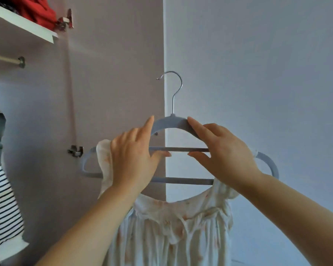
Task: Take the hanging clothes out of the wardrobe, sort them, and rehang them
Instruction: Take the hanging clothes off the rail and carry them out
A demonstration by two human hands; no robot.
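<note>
A grey velvet hanger (171,122) with a metal hook is held up in front of me, with a cream dress (171,227) printed in pale orange hanging from it. My left hand (135,160) grips the hanger's left shoulder, over the dress strap, with the thumb on the upper crossbar. My right hand (221,150) pinches the right shoulder between fingers and thumb. The hook hangs on nothing. At the upper left, the wardrobe rail (6,60) is bare along the short part that shows.
The open wardrobe door (113,73) stands just behind the hanger, with hinges on it. A white shelf (25,25) at the top left carries red fabric (37,10). A black-and-white striped garment (2,198) hangs at the left edge. A plain wall fills the right.
</note>
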